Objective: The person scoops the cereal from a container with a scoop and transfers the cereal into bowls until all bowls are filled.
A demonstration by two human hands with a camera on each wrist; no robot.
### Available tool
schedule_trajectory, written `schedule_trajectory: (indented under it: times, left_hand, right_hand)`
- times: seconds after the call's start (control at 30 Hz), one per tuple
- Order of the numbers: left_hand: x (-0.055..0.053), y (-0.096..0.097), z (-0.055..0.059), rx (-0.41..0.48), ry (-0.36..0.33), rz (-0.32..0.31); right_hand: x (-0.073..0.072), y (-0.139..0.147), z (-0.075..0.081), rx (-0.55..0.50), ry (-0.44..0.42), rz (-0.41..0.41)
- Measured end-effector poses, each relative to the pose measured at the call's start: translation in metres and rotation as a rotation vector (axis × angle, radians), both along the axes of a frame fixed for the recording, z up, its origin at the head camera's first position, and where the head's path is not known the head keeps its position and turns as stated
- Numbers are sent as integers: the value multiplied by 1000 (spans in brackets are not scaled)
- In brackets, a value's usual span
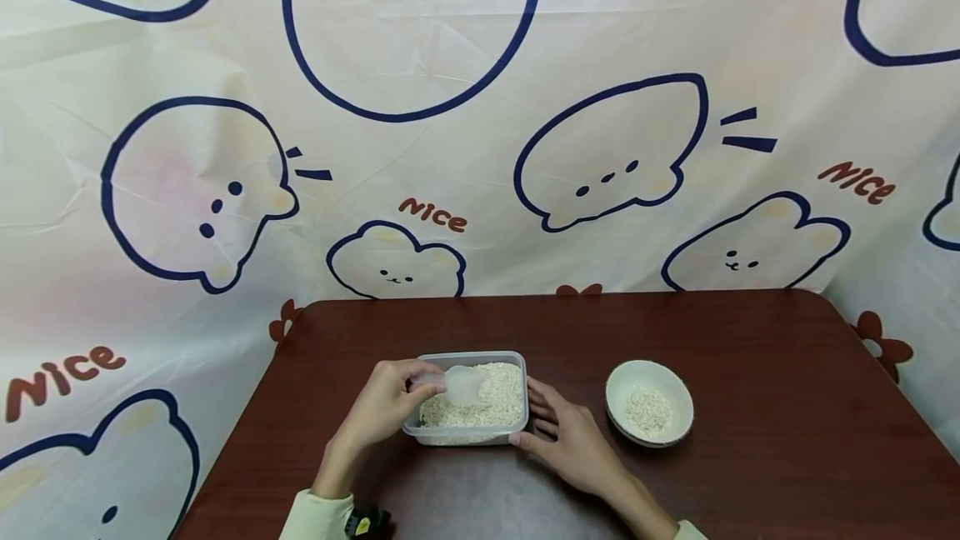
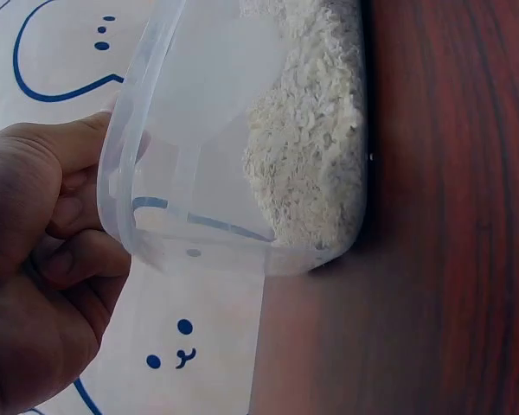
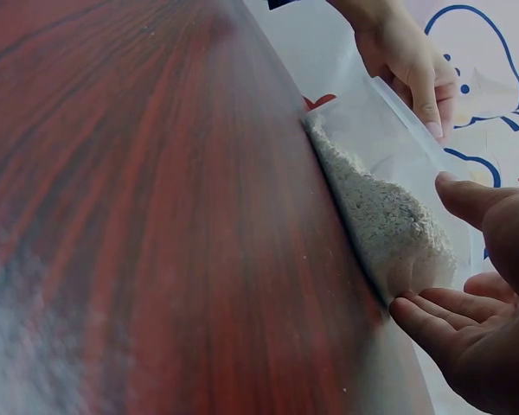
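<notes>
Left hand (image 1: 378, 405) is pinching a scoop (image 1: 465, 387) over boxed grain (image 1: 504, 397), right hand (image 1: 572, 444), grip unclenched, is touching the box (image 1: 472, 437), sitting nearer the surface's (image 1: 757, 390) left edge, bowl (image 1: 619, 390) standing nearer its right, cloth (image 1: 465, 157) reading "Nice"

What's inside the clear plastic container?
Pale flakes, with a translucent scoop-like tool over them in the left hand. In the head view, the tool hides some flakes; flakes hide the floor of the container.

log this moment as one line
left hand: pinches scoop | right hand: touches container | container: flakes | bowl: fewer flakes
</notes>
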State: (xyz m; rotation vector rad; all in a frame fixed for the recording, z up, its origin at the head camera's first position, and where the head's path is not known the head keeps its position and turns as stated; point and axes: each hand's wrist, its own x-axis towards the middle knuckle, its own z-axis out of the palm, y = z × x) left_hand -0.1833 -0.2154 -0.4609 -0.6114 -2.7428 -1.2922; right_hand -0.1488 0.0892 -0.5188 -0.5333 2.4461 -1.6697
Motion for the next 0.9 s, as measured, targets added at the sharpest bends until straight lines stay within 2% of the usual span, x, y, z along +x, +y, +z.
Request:
schedule_trajectory:
  times: [0.2,0.4,0.57,0.9]
  left_hand:
    - [-3,9,-1,-2,26,-22]
    - [-8,21,-9,5,49,-42]
    - [-8,26,-15,-9,49,-32]
    - [-7,26,-14,1,43,-22]
  right_hand:
    - [0,-1,0,-6,9,-11]
    - [2,-1,-1,-6,3,-16]
    - [3,-1,-1,-16,9,-24]
    - [2,-2,0,-22,4,-20]
